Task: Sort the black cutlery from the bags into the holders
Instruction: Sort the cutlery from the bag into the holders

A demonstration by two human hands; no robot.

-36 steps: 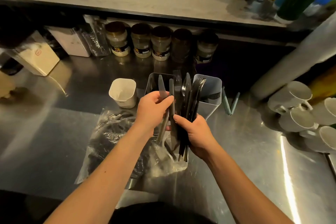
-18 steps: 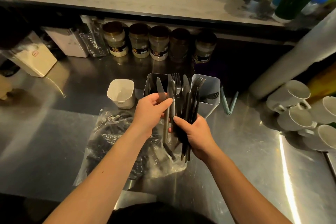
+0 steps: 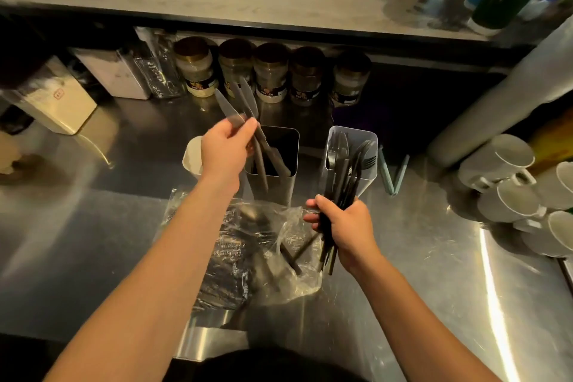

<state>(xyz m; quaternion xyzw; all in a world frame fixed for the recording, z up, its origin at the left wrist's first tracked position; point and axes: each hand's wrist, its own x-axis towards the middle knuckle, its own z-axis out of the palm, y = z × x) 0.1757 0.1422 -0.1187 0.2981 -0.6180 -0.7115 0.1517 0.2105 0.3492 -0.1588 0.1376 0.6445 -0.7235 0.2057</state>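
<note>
My left hand pinches a few black knives, blades pointing up and away, handles hanging over the middle holder. My right hand grips a bundle of black cutlery in front of the right holder, which has forks in it. A small white holder stands at the left, mostly behind my left hand. A clear plastic bag with black cutlery inside lies on the steel counter below both hands.
Several jars line the back under a raised shelf. White mugs are stacked at the right beside a tall sleeve of cups. Two green straws lie right of the holders. White boxes stand at the left.
My left hand pulled knives out of the bundle and moved up and left over the middle holder. My right hand dropped lower right with the remaining cutlery.
</note>
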